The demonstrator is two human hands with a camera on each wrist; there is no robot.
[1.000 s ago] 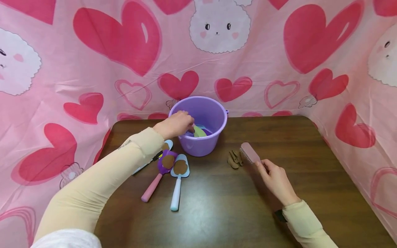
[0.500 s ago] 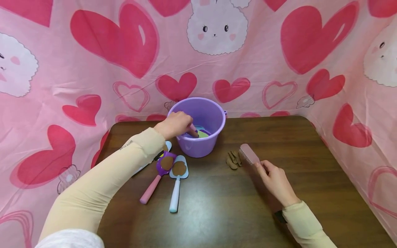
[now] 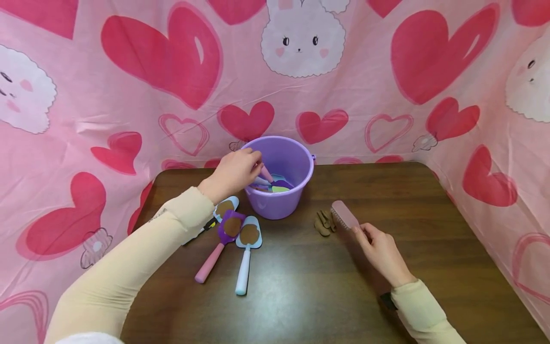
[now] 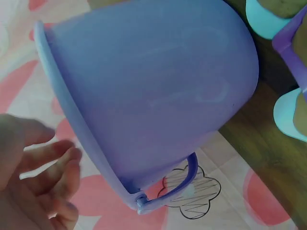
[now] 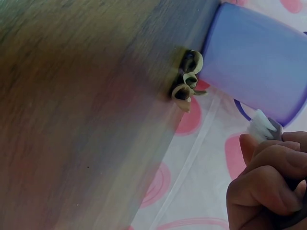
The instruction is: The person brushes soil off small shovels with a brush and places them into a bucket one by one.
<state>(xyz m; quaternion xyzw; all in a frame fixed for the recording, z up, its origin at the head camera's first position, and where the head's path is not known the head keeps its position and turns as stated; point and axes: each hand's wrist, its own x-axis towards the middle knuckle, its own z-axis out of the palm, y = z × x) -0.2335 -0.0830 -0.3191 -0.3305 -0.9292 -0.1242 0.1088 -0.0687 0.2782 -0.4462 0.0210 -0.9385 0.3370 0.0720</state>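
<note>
left grip (image 3: 236, 173) above bucket (image 3: 277, 206) — right grip (image 3: 382, 251) clasps brush (image 3: 345, 214).

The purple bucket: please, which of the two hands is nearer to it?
Left. The left hand is at the rim of the purple bucket; the right hand is farther away, off to the bucket's right, holding a pink brush.

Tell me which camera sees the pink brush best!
The head view: the pink brush sticks out clearly from the right hand, back and bristles showing. The right wrist view shows just its bristly end poking past the hand. The left wrist view doesn't show it.
</note>
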